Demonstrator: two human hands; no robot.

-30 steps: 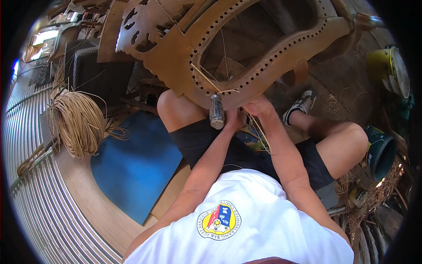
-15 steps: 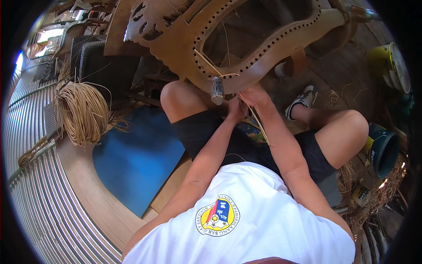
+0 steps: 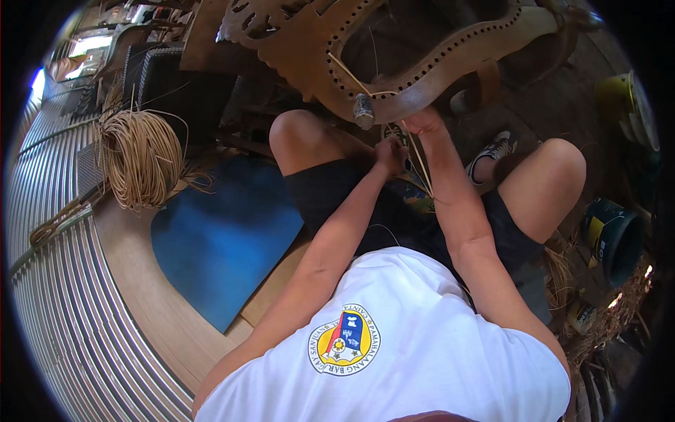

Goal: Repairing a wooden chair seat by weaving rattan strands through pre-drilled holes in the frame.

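Labels and packages observed:

1. Round emblem [image 3: 344, 341] printed on the white shirt, at chest level, lower centre of view. Yellow ring, inner shield in red, blue and white.

2. Dark blue-green can [image 3: 610, 238] on the floor at the right, beside the person's right knee. Cylindrical, lying tilted, with a yellow rectangular label on its side.

3. Small can [image 3: 581, 316] on the floor below the first, among straw-like scraps. Yellow and dark; details too small to tell.

4. Yellow bucket [image 3: 622, 105] on the floor, upper right; round, rim pale. No screens or signs in view.
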